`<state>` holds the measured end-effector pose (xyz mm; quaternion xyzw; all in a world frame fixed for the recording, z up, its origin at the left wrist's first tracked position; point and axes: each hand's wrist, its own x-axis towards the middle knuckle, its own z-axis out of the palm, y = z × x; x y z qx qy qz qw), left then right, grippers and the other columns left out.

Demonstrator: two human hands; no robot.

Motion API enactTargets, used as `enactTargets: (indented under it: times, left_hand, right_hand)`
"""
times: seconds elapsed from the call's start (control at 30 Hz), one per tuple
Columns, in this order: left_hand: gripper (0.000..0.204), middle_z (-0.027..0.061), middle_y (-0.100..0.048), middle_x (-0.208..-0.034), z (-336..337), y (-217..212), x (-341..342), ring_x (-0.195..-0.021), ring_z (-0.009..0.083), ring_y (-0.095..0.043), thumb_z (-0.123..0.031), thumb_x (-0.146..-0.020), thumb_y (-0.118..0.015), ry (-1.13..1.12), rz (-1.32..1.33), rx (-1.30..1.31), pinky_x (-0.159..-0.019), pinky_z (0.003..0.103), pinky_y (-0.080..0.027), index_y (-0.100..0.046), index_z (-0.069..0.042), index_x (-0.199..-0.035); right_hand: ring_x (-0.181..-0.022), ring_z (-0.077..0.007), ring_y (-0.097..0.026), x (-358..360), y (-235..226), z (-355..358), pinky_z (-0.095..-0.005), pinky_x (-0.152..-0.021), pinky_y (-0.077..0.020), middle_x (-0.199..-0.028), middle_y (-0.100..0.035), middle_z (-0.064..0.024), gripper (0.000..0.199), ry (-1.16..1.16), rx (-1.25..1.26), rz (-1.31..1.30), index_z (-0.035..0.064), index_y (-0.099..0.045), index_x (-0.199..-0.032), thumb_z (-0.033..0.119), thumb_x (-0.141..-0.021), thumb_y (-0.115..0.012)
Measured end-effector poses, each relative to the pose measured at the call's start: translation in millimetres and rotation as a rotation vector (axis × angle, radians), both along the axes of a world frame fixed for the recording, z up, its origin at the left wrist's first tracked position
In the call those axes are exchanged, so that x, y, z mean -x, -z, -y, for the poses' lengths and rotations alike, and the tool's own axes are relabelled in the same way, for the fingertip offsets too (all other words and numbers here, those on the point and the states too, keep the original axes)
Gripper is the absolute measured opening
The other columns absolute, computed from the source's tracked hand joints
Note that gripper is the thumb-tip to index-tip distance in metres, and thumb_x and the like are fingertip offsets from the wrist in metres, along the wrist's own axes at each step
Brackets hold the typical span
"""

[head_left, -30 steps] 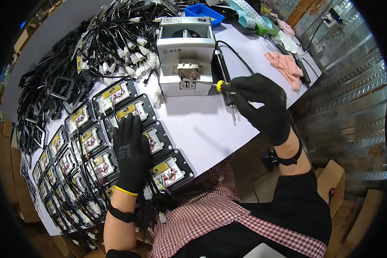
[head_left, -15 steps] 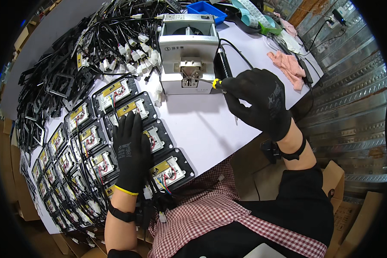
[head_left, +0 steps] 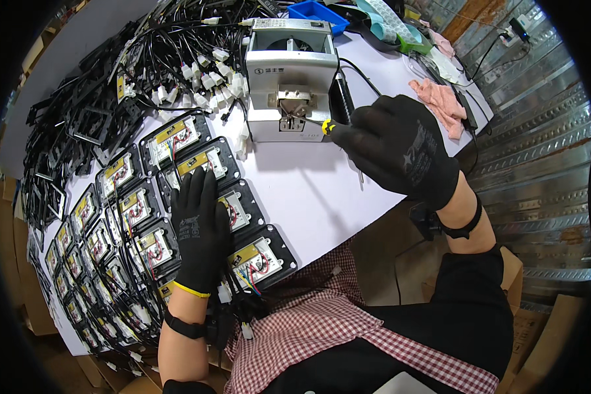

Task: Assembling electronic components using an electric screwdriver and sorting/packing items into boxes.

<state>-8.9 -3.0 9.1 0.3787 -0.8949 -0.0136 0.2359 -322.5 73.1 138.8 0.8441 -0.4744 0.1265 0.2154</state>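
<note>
Though in the right hand [head_left: 402, 150], a screwdriver [head_left: 326, 127] (handle partly visible).

white table [head_left: 285, 187]: landmark | ribbed shiny metal wall [head_left: 538, 197]: right of table | wooden board [head_left: 476, 20]: at wall, beyond table's far-right corner | brownish floor [head_left: 382, 262]: below table's near edge | cardboard boxes [head_left: 528, 331]: left and right of table

Electronics workshop; wired modules [head_left: 175, 139] in rows; metal wall [head_left: 538, 164]
</note>
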Motion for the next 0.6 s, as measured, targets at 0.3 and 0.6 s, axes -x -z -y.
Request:
enactTargets:
  times: [0.3, 0.6]
  left_hand:
    - [0.045, 0.0216, -0.044, -0.14, -1.8, -1.7, -0.4, -0.131, 0.0396, -0.039, -0.013, -0.093, -0.044, 0.004, 0.022, -0.009, -0.109, 0.052, -0.026, -0.045, 0.0, -0.136]
    - [0.046, 0.0216, -0.045, -0.139, -1.5, -0.9, -0.4, -0.13, 0.0392, -0.04, -0.011, -0.091, -0.046, 0.022, 0.0, 0.016, -0.109, 0.053, -0.026, -0.045, 0.001, -0.135]
  right_hand:
    - [-0.071, -0.0243, -0.059, 1.2, -4.1, 10.1, -0.037, -0.058, -0.0456, -0.078, -0.057, -0.0041, 0.026, -0.036, -0.039, 0.135, 0.0118, -0.061, -0.097, 0.012, -0.072, -0.068]
    - [-0.07, -0.0273, -0.06, 4.6, -6.3, 9.4, -0.0377, -0.059, -0.0472, -0.077, -0.059, -0.0069, 0.021, -0.039, -0.085, 0.36, 0.01, -0.062, -0.091, 0.008, -0.072, -0.07]
